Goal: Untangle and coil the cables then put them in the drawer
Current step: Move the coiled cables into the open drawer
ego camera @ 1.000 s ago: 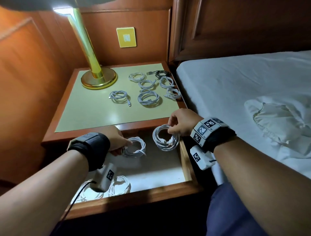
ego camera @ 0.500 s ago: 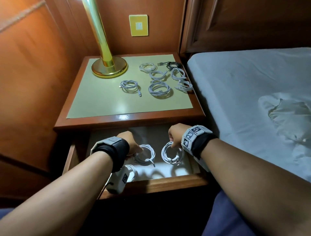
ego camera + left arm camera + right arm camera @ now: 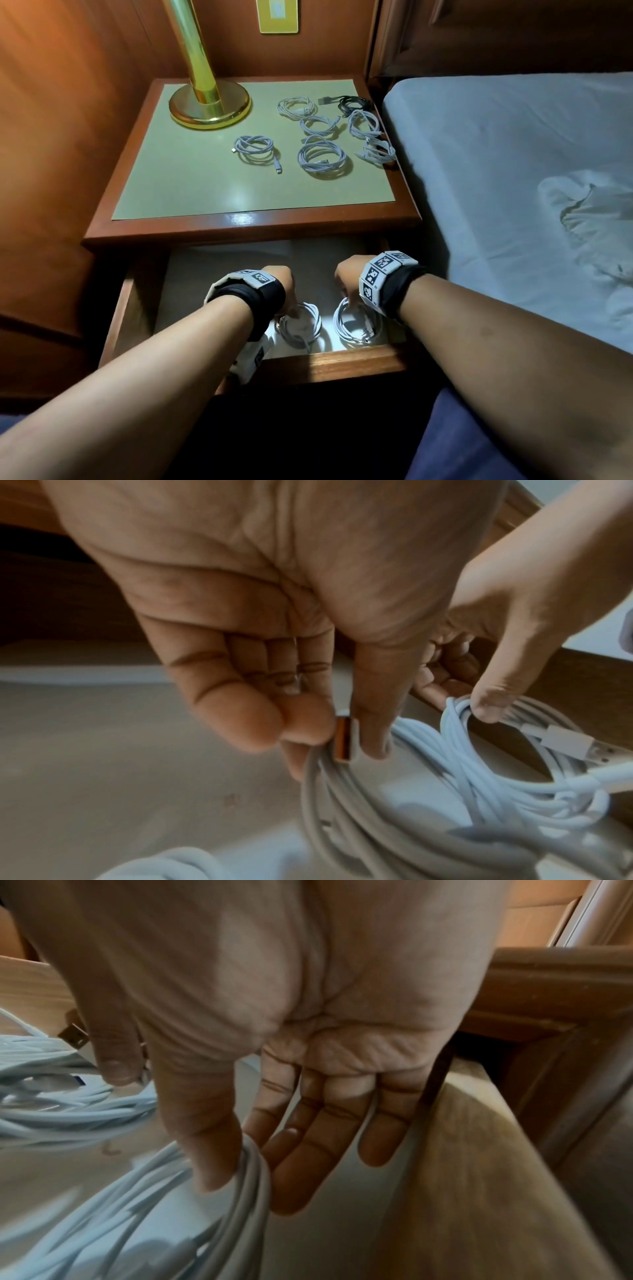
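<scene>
Both hands have sunk lower into the drawer (image 3: pixel 356 361). Left hand (image 3: pixel 279 279) fingers pinch one white coil (image 3: pixel 301 325); right hand (image 3: pixel 347 277) thumb and fingers grasp the other (image 3: pixel 358 325). Placing step; next, let go and fetch coils from the desk (image 3: pixel 191 178).

Quick count: six coiled white cables (image 3: pixel 321 158) sitting on the counter (image 3: pixel 191 192), plus one black cable (image 3: pixel 352 102) at the back, so seven up top. Two more white coils (image 3: pixel 358 325) are down in the open drawer (image 3: pixel 342 359), each pinched by one of the two hands (image 3: pixel 279 277). One brass lamp (image 3: pixel 209 102), one bed (image 3: pixel 513 144), one yellow wall plate (image 3: pixel 277 15).
</scene>
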`<control>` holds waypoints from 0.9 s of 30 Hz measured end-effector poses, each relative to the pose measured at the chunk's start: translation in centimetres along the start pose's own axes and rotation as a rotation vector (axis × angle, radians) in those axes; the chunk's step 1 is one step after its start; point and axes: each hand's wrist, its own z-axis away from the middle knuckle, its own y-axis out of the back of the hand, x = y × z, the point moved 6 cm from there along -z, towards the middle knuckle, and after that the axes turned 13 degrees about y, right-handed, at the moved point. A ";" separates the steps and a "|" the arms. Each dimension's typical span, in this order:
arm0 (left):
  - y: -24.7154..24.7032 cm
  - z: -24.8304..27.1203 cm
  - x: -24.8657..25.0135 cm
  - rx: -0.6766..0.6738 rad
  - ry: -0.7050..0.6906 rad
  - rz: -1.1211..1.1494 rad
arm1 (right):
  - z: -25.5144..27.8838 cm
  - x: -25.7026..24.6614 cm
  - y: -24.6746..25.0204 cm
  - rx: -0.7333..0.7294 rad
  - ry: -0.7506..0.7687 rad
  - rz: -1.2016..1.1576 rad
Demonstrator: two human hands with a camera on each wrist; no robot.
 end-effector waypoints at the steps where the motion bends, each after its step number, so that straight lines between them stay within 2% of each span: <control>1: -0.1 -0.1 0.1 -0.008 -0.003 -0.009 | -0.3 0.2 -0.2 -0.009 0.003 -0.010; 7: -0.3 -0.4 0.5 -0.045 0.015 0.030 | 0.0 -0.2 -0.4 -0.041 0.023 -0.008; 11: -0.4 -0.3 0.1 -0.099 -0.017 0.029 | 0.7 -0.1 -0.1 0.032 -0.004 -0.005; 13: 0.4 0.1 -0.2 -0.046 -0.062 0.018 | 1.3 -0.4 0.6 0.083 0.010 -0.031; 15: 2.0 1.0 -0.4 0.099 -0.104 0.007 | 2.0 -0.8 2.3 0.164 0.047 -0.090; 18: 5.7 3.1 -1.5 0.238 -0.173 0.270 | 3.7 -1.5 5.9 0.319 0.126 -0.233; 21: 10.6 4.4 -4.0 0.399 -0.176 0.502 | 6.5 -1.0 9.7 0.574 0.167 -0.346; 23: 13.7 4.0 -6.2 0.535 -0.128 0.575 | 8.2 0.3 11.2 0.774 0.126 -0.447; 25: 15.0 2.4 -8.2 0.551 -0.017 0.586 | 8.9 2.1 11.6 0.917 0.056 -0.559; 27: 15.1 0.7 -9.3 0.488 0.088 0.523 | 8.7 3.6 11.5 0.963 -0.031 -0.638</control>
